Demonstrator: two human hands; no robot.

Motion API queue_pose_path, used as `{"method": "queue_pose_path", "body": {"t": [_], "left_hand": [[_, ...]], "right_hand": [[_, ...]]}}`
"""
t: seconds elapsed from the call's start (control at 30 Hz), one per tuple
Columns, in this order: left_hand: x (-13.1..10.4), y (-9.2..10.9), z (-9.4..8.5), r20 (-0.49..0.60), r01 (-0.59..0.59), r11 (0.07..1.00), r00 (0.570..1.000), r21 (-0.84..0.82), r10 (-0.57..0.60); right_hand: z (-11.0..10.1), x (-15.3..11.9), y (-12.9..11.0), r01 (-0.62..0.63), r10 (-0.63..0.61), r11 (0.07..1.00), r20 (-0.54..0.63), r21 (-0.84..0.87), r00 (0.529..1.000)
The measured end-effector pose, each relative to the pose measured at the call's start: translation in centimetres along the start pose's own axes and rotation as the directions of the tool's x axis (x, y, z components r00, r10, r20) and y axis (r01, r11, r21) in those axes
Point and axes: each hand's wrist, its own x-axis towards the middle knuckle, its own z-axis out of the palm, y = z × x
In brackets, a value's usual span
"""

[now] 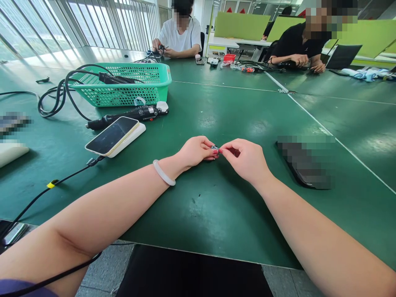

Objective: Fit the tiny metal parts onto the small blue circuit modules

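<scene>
Just above the green table (198, 214), both hands meet around a small dark part (214, 147) with light specks, perhaps a tiny circuit board; its exact kind is too small to make out. Thumb and fingers of my left hand (198, 152) are pinched on it from the left. From the right, my right hand (246, 159) has its thumb and forefinger pressed together at the part's right end; whatever lies between those fingertips is hidden. A pale bangle (163, 173) circles my left wrist.
To the left lie a phone (113, 135) on a white block, a black corded tool (123, 116) and a green basket (123, 93) with cables. A dark phone-like object (305, 165) lies right. Two people (182, 37) work across the table.
</scene>
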Motion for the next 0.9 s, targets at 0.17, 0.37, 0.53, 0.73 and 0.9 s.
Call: {"method": "queue_pose_path", "body": {"t": [0.17, 0.37, 0.53, 0.73, 0.9], "left_hand": [[0.17, -0.25, -0.06, 0.003, -0.003, 1.0, 1.0, 0.007, 0.003], [0.29, -0.61, -0.15, 0.007, -0.045, 0.996, 0.999, 0.071, 0.045], [0.25, -0.62, -0.17, 0.016, -0.05, 0.996, 0.999, 0.077, 0.049], [0.3, -0.57, -0.06, 0.016, -0.042, 0.998, 0.999, 0.054, 0.041], [0.25, -0.5, -0.04, 0.014, -0.044, 0.998, 0.999, 0.034, 0.044]], "right_hand": [[0.04, -0.1, -0.26, 0.027, -0.026, 0.999, 0.025, -0.038, 0.999], [-0.09, -0.12, -0.6, -0.105, 0.106, 0.994, 0.061, -0.014, 0.992], [-0.43, -0.1, -0.54, -0.01, 0.02, 0.993, 0.089, -0.118, 0.996], [-0.21, 0.02, -0.14, 0.193, -0.167, 0.938, 0.112, -0.289, 0.98], [0.09, 0.02, -0.18, 0.168, -0.152, 0.947, 0.081, -0.274, 0.985]]}}
